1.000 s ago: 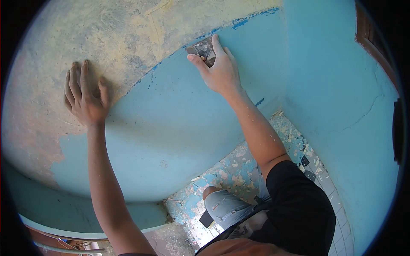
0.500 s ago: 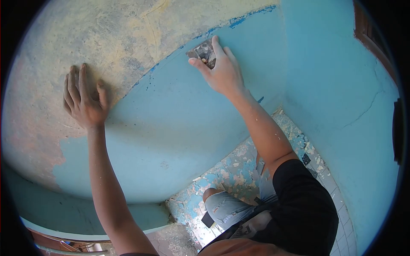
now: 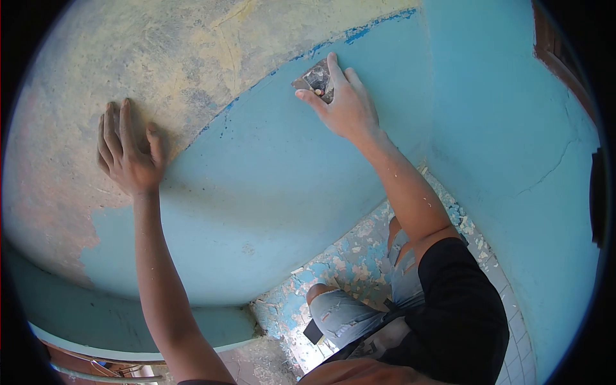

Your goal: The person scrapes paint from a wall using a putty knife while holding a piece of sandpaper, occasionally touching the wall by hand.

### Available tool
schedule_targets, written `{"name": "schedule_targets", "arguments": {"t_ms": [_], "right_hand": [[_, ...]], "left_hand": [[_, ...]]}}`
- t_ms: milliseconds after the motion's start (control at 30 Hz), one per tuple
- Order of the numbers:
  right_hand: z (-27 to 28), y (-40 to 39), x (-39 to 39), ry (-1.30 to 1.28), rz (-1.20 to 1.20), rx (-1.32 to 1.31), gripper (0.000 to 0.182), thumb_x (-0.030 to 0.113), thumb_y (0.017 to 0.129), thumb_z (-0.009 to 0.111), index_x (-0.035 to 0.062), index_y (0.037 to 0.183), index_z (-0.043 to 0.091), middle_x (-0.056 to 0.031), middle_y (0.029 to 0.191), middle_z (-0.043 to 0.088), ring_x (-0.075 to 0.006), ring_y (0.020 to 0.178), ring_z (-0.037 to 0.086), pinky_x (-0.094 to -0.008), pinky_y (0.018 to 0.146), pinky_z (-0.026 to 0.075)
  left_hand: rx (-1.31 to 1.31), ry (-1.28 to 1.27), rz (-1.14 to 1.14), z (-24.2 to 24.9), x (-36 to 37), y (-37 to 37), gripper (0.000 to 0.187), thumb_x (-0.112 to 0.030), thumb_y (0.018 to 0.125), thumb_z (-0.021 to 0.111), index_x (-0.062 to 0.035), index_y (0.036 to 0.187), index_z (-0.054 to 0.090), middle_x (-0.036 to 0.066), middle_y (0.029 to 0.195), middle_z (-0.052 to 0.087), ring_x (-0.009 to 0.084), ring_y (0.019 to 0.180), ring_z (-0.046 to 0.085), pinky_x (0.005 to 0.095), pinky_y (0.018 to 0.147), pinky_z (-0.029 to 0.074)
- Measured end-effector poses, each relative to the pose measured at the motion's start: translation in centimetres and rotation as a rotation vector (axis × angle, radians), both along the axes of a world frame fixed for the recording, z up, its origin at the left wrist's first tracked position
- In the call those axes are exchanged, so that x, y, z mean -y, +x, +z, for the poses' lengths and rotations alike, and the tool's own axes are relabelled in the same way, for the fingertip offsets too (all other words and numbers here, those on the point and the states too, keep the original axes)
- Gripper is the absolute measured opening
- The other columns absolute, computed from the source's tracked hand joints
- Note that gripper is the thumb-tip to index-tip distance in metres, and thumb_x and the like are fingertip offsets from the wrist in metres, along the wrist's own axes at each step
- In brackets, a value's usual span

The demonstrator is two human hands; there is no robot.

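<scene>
My left hand (image 3: 131, 151) lies against the scraped part of the wall, fingers stretched up and thumb apart, holding nothing. In my right hand (image 3: 350, 106) is a flat, dirty metal scraper (image 3: 317, 78), its blade against the blue paint (image 3: 256, 160) just below the ragged paint edge. My index finger reaches along the scraper and the thumb presses its near side; the other fingers are partly hidden. Above the edge the bare plaster (image 3: 173, 51) is patchy yellow and grey, with dark blue paint remnants (image 3: 359, 33) along the line.
Paint flakes (image 3: 350, 256) cover the floor around my bent knees (image 3: 343, 314). On the right, a blue side wall (image 3: 500, 115) carries a crack and a brown wooden frame (image 3: 552, 51). A ledge (image 3: 218, 324) runs at the lower left, with a pipe (image 3: 106, 377) below it.
My right hand and the scraper have slid a little to the right along the wall. My left hand stays almost in place.
</scene>
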State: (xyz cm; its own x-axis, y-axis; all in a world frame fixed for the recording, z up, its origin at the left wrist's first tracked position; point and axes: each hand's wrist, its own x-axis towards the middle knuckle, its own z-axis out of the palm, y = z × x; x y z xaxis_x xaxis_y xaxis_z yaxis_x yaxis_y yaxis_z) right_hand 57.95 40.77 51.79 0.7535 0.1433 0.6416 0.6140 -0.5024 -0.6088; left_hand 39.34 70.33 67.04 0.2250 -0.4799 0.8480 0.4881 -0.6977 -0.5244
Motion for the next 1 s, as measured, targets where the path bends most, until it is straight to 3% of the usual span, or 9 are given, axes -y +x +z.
{"name": "schedule_targets", "arguments": {"t_ms": [133, 333, 667, 833, 900, 967, 1000], "right_hand": [[-1.7, 0.0, 0.0, 0.041, 0.024, -0.002, 0.106, 0.071, 0.093, 0.062, -0.0024, 0.161, 0.026, -0.0204, 0.121, 0.055, -0.0327, 0.106, 0.065, -0.0429, 0.082, 0.058], [0.6, 1.4, 0.4, 0.146, -0.03, -0.007, 0.108, 0.072, 0.092, 0.062, -0.005, 0.16, 0.029, -0.0205, 0.12, 0.057, -0.0328, 0.106, 0.065, -0.0433, 0.084, 0.057], [0.6, 2.0, 0.8, 0.101, -0.035, 0.007, 0.112, 0.075, 0.091, 0.061, -0.0066, 0.16, 0.028, -0.0228, 0.118, 0.057, -0.0339, 0.107, 0.064, -0.0437, 0.086, 0.057], [-4.2, 0.8, 0.3, 0.221, 0.145, 0.087, 0.111, 0.069, 0.089, 0.07, -0.0078, 0.159, 0.029, -0.0247, 0.124, 0.059, -0.0327, 0.109, 0.064, -0.0444, 0.089, 0.056], [-6.7, -1.4, 0.8, 0.282, 0.303, 0.006, 0.107, 0.064, 0.09, 0.072, -0.0078, 0.158, 0.031, -0.022, 0.121, 0.064, -0.0269, 0.1, 0.068, -0.0395, 0.084, 0.057], [-7.8, -4.6, 2.2, 0.324, 0.454, -0.472, 0.087, 0.057, 0.097, 0.068, -0.0077, 0.151, 0.044, -0.0159, 0.112, 0.066, -0.0198, 0.087, 0.071, -0.0332, 0.071, 0.056], [-9.6, -5.4, 2.6, 0.462, 0.545, -0.584, 0.07, 0.05, 0.101, 0.065, -0.005, 0.142, 0.05, -0.013, 0.112, 0.066, -0.0171, 0.078, 0.069, -0.0308, 0.065, 0.054]], "left_hand": [[-0.011, 0.01, -0.016, 0.1, 0.0, 0.0, 0.052, -0.049, 0.104, 0.048, -0.0242, 0.148, 0.06, 0.004, 0.153, 0.057, 0.0262, 0.141, 0.051, 0.0422, 0.117, 0.036], [-0.016, 0.007, -0.008, 0.1, -0.3, -0.2, 0.052, -0.05, 0.103, 0.048, -0.0253, 0.147, 0.061, 0.003, 0.151, 0.058, 0.0253, 0.14, 0.052, 0.0412, 0.116, 0.035], [-0.015, -0.003, -0.006, 0.1, -0.3, -0.1, 0.052, -0.049, 0.103, 0.05, -0.0249, 0.148, 0.06, 0.003, 0.153, 0.057, 0.0253, 0.142, 0.051, 0.0423, 0.118, 0.034], [-0.014, -0.038, 0.005, 0.0, -0.2, -0.4, 0.049, -0.044, 0.099, 0.053, -0.0276, 0.143, 0.064, 0.001, 0.148, 0.061, 0.0225, 0.139, 0.053, 0.0395, 0.116, 0.035], [-0.028, -0.052, -0.039, 0.0, -0.9, -0.4, 0.049, -0.043, 0.097, 0.055, -0.0307, 0.144, 0.063, 0.0, 0.149, 0.059, 0.022, 0.14, 0.052, 0.04, 0.117, 0.034], [-0.025, -0.083, -0.023, -0.2, -0.8, -0.3, 0.05, -0.042, 0.096, 0.056, -0.032, 0.145, 0.061, -0.001, 0.15, 0.058, 0.0217, 0.141, 0.051, 0.0404, 0.117, 0.033], [-0.033, -0.088, -0.031, -0.2, -0.8, -0.5, 0.052, -0.042, 0.095, 0.057, -0.0332, 0.146, 0.06, -0.002, 0.151, 0.057, 0.0215, 0.142, 0.05, 0.0407, 0.117, 0.033]]}}
